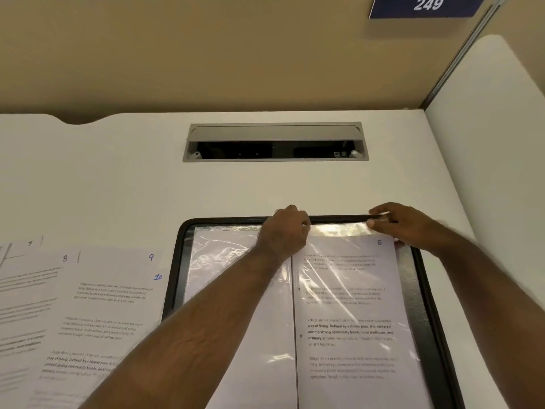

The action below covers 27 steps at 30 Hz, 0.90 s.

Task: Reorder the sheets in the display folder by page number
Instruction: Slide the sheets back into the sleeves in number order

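- White desk (118, 178) runs under a tan partition wall, with a grey cable tray (275, 141) set into its far edge and a blue sign (427, 5) reading 249 above.
- Open display folder (424, 290) lies at the desk's near edge, right of centre; sheet 5 (351, 320) sits in its right-hand sleeve.
- Left hand (284, 231) pinches the sleeve's top edge near the spine.
- Right hand (398, 222) pinches that edge at the sheet's upper right corner.
- Loose sheets (88, 305) numbered 7 to 10 overlap at the left.
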Tool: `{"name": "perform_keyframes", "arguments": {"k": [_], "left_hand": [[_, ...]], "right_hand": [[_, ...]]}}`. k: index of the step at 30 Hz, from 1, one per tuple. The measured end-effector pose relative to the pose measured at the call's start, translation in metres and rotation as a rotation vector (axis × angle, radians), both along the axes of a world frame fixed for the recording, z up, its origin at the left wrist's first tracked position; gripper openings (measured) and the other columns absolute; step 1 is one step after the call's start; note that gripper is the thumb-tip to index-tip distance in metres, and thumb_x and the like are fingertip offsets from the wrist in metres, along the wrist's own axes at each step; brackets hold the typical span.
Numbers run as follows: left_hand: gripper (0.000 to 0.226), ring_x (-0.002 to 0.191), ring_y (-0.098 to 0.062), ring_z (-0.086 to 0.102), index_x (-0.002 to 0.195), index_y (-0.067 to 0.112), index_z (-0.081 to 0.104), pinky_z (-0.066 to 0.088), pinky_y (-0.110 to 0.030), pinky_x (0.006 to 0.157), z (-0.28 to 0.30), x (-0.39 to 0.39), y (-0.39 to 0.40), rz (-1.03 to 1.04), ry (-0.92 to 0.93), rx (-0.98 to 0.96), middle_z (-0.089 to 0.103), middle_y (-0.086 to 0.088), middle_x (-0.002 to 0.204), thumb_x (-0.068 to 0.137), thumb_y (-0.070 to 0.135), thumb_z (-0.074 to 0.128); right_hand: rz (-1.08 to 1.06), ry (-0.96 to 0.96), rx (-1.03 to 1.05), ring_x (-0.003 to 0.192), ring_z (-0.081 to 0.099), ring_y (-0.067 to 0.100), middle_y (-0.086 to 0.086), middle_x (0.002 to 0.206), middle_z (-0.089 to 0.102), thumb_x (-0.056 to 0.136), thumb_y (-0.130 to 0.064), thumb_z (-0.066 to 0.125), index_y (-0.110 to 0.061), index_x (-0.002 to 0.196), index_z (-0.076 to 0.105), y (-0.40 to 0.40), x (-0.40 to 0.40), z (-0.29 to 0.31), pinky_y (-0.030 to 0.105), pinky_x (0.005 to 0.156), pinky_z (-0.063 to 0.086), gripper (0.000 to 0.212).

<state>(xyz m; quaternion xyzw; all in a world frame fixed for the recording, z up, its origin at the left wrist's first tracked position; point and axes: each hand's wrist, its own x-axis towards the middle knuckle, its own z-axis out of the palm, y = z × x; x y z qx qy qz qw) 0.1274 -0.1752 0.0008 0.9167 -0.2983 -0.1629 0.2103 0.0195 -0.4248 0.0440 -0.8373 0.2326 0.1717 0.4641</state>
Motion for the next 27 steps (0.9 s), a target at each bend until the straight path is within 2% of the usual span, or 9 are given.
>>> {"name": "perform_keyframes", "arguments": {"k": [2,4,8,11,13,18,20,23,27], "left_hand": [[0.025,0.109,-0.019,0.054,0.119,0.024,0.063,0.05,-0.038,0.09,-0.002,-0.003,0.006,0.017,0.026,-0.059,0.056,0.002,0.118,0.095,0.028,0.057],[0.029,0.112,-0.018,0.054,0.123,0.024,0.061,0.049,-0.037,0.093,-0.006,-0.007,0.014,0.043,0.059,-0.102,0.055,0.002,0.121,0.094,0.027,0.059],[0.026,0.106,-0.011,0.058,0.118,0.022,0.064,0.047,-0.029,0.093,-0.012,-0.025,0.036,0.14,0.143,-0.25,0.057,0.003,0.115,0.092,0.022,0.062],[0.023,0.096,0.001,0.056,0.116,0.021,0.066,0.044,-0.012,0.083,-0.009,-0.049,0.057,0.219,0.242,-0.325,0.058,0.006,0.111,0.093,0.021,0.063],[0.02,0.091,0.007,0.057,0.113,0.025,0.066,0.041,-0.004,0.076,-0.005,-0.069,0.071,0.278,0.353,-0.359,0.061,0.01,0.107,0.094,0.022,0.063],[0.015,0.081,-0.006,0.065,0.11,0.029,0.065,0.051,-0.02,0.071,0.016,-0.122,0.102,0.336,0.696,-0.469,0.067,0.009,0.098,0.095,0.027,0.063],[0.02,0.081,-0.013,0.068,0.116,0.029,0.064,0.056,-0.028,0.069,0.025,-0.137,0.113,0.359,0.867,-0.514,0.069,0.004,0.105,0.096,0.033,0.062],[0.041,0.091,-0.025,0.068,0.124,0.026,0.062,0.057,-0.04,0.078,0.039,-0.15,0.13,0.431,1.08,-0.648,0.069,-0.002,0.116,0.094,0.052,0.054],[0.062,0.106,-0.033,0.067,0.126,0.024,0.064,0.056,-0.048,0.09,0.049,-0.144,0.159,0.649,1.13,-0.79,0.069,-0.009,0.119,0.091,0.066,0.036]], "right_hand": [[-0.122,0.023,0.174,0.087,0.071,0.018,0.0,0.102,0.07,0.088,-0.043,0.067,-0.032,0.122,0.05,-0.001,-0.018,0.007,0.028,0.061,0.056,0.04],[-0.082,0.134,0.292,0.078,0.069,0.018,0.004,0.099,0.072,0.082,-0.061,0.066,-0.028,0.119,0.056,-0.004,-0.037,0.01,0.029,0.061,0.053,0.051],[0.114,0.459,0.315,0.073,0.064,0.012,0.002,0.088,0.073,0.042,-0.095,0.059,-0.019,0.111,0.07,0.005,-0.08,0.008,0.026,0.064,0.044,0.103],[0.099,0.514,0.387,0.096,0.07,0.017,0.0,0.102,0.075,0.035,-0.098,0.058,-0.02,0.12,0.065,0.021,-0.108,0.006,0.037,0.089,0.052,0.115],[0.02,0.448,0.556,0.114,0.066,0.021,0.003,0.12,0.07,0.041,-0.095,0.06,-0.022,0.131,0.056,0.034,-0.123,0.004,0.043,0.101,0.05,0.116],[0.006,0.227,0.878,0.14,0.041,0.021,0.002,0.148,0.048,0.061,-0.095,0.04,-0.027,0.142,0.049,0.086,-0.141,0.009,0.054,0.114,0.032,0.107],[0.048,0.155,0.869,0.146,0.027,0.009,-0.008,0.154,0.039,0.063,-0.096,0.031,-0.029,0.143,0.047,0.109,-0.142,0.012,0.055,0.117,0.023,0.106],[0.151,0.094,0.849,0.146,0.019,-0.001,-0.021,0.154,0.035,0.063,-0.097,0.027,-0.038,0.139,0.05,0.15,-0.14,0.016,0.046,0.119,0.017,0.1],[0.334,0.08,0.534,0.146,0.008,0.001,-0.026,0.154,0.021,0.052,-0.104,0.02,-0.07,0.123,0.046,0.214,-0.125,-0.001,0.035,0.121,0.009,0.083]]}}
